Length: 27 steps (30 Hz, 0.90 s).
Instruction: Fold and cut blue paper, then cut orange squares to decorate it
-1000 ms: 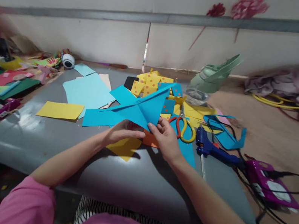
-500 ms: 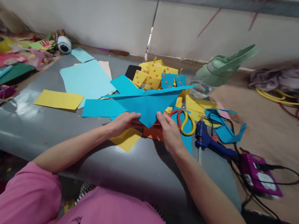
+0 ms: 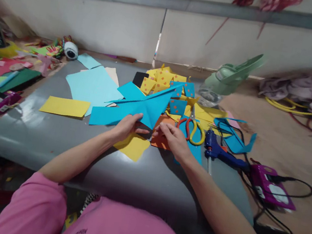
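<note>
A folded sheet of bright blue paper (image 3: 149,110) is tilted above the table, its lower point downward. My left hand (image 3: 127,127) grips its lower left edge, thumb on top and fingers underneath. Just right of the paper's lower point, my right hand (image 3: 174,138) is closed in a pinch; whether anything is between the fingertips cannot be made out. Beneath that hand lies a piece of orange paper (image 3: 161,142). A yellow paper piece (image 3: 132,147) rests under my left hand, and a blue paper strip (image 3: 102,115) reaches out to the left.
Scissors (image 3: 197,134) with red and yellow handles lie to the right, beside a blue glue gun (image 3: 218,148) with a cord. Spotted yellow paper shapes (image 3: 162,77) are heaped behind. Light blue sheets (image 3: 92,86) and a yellow strip (image 3: 64,106) are at left; a green fan-like object (image 3: 225,76) stands at back right.
My right hand has come off the blue paper's right edge and closed into a pinch. The paper's right end has swung left and tilted up. My left hand keeps its grip.
</note>
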{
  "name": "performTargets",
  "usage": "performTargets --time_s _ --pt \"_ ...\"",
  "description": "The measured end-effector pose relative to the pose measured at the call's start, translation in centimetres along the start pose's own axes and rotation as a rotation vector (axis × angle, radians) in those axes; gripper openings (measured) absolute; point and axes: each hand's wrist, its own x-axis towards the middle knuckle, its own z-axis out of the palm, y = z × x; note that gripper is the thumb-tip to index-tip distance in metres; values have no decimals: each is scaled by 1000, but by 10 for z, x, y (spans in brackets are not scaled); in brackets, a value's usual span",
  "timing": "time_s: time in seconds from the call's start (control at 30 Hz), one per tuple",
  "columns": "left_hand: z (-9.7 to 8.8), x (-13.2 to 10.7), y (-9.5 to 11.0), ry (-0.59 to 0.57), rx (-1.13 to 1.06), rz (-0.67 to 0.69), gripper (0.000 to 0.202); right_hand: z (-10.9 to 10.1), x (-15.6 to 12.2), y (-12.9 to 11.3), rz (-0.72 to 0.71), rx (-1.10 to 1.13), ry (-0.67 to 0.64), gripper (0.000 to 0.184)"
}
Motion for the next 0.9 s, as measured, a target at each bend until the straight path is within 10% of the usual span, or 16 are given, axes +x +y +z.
performTargets --time_s 0.63,0.9 --pt "-1 -2 4 -142 287 55 47 -5 3 -5 -177 -435 96 63" --pt "-3 -5 10 41 173 103 39 -77 -27 -57 -214 -773 339 31"
